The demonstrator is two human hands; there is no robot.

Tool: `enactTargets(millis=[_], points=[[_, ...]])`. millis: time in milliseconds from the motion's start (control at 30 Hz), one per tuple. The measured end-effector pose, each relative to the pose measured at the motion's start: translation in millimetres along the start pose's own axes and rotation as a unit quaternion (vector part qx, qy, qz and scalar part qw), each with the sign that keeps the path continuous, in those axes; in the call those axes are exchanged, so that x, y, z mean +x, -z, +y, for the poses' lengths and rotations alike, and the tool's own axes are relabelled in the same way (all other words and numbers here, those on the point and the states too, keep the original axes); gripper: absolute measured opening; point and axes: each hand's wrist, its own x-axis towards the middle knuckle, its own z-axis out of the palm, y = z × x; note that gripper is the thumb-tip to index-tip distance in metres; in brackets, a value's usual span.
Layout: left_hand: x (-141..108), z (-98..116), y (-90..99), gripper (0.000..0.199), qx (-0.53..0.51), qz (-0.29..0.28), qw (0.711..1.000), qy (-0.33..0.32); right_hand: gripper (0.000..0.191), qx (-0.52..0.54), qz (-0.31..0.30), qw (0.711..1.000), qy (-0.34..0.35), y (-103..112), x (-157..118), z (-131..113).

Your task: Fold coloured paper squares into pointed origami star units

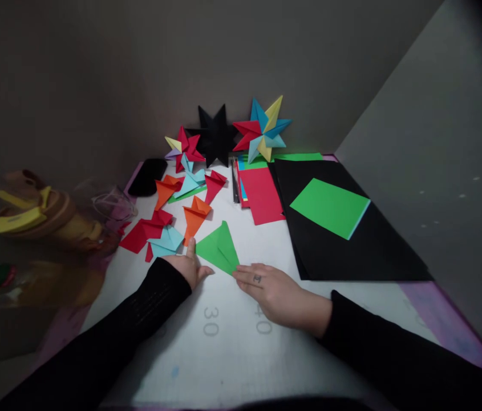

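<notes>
A folded green paper point(219, 248), roughly kite-shaped with creases, lies flat on the white mat. My left hand point(188, 268) rests beside its left corner, index finger and thumb spread apart with nothing between them. On the paper's lower right corner lie the fingertips of my right hand point(272, 290), stretched out and close together; its thumb is hidden. Just beyond my left hand are an orange folded piece point(196, 216), a light blue folded piece point(167, 242) and a red folded piece point(146, 229).
Against the wall stand a black paper star point(215, 136), a multicoloured star point(263, 131) and a smaller red star point(183, 147). Red sheets point(262, 197) and a green sheet point(330, 206) on black card point(360, 257) lie right. A phone point(148, 177) and brown pot point(59, 220) are left.
</notes>
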Motion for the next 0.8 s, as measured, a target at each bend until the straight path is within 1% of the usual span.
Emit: enactTargets(millis=[100, 167, 200, 267, 300, 333, 367, 433, 500, 567, 633, 800], points=[[-7.8, 5.4, 5.1, 0.074, -0.008, 0.006, 0.999, 0.035, 0.044, 0.012, 0.005, 1.000, -0.004, 0.9, 0.5, -0.2], [-17.6, 10.7, 4.5, 0.061, -0.017, 0.039, 0.998, 0.042, 0.044, 0.022, 0.011, 1.000, -0.009, 0.1, 0.7, -0.1], [-23.1, 14.0, 2.1, 0.054, -0.021, 0.071, 0.997, 0.028, 0.044, 0.027, 0.014, 0.999, -0.010, -0.6, 0.6, 0.0], [-33.4, 21.8, -7.0, 0.048, -0.027, 0.154, 0.987, -0.032, 0.044, 0.039, 0.022, 0.999, -0.009, -2.3, 0.3, 0.2], [-37.2, 26.0, -13.3, 0.047, -0.030, 0.188, 0.980, -0.062, 0.044, 0.045, 0.026, 0.999, -0.008, -2.8, 0.2, 0.2], [-39.7, 29.9, -20.2, 0.049, -0.034, 0.205, 0.975, -0.078, 0.044, 0.052, 0.030, 0.998, -0.007, -3.0, 0.0, -0.1], [-40.9, 33.3, -27.2, 0.052, -0.040, 0.208, 0.974, -0.083, 0.044, 0.060, 0.033, 0.998, -0.008, -2.6, 0.0, -0.4], [-39.5, 37.5, -39.1, 0.059, -0.053, 0.195, 0.975, -0.094, 0.044, 0.081, 0.040, 0.996, -0.014, -0.6, 0.4, -1.0], [-34.5, 37.8, -46.1, 0.062, -0.063, 0.185, 0.974, -0.118, 0.045, 0.102, 0.047, 0.993, -0.031, 2.6, 1.2, -0.5], [-28.0, 35.0, -47.8, 0.063, -0.066, 0.184, 0.970, -0.147, 0.048, 0.103, 0.052, 0.992, -0.057, 5.3, 2.5, 1.7], [-21.0, 30.4, -46.4, 0.063, -0.063, 0.185, 0.964, -0.178, 0.050, 0.080, 0.046, 0.993, -0.079, 6.5, 4.0, 5.2], [-7.3, 19.4, -44.0, 0.065, -0.062, 0.177, 0.950, -0.250, 0.053, 0.030, -0.017, 0.993, -0.109, 4.8, 7.7, 11.3]])
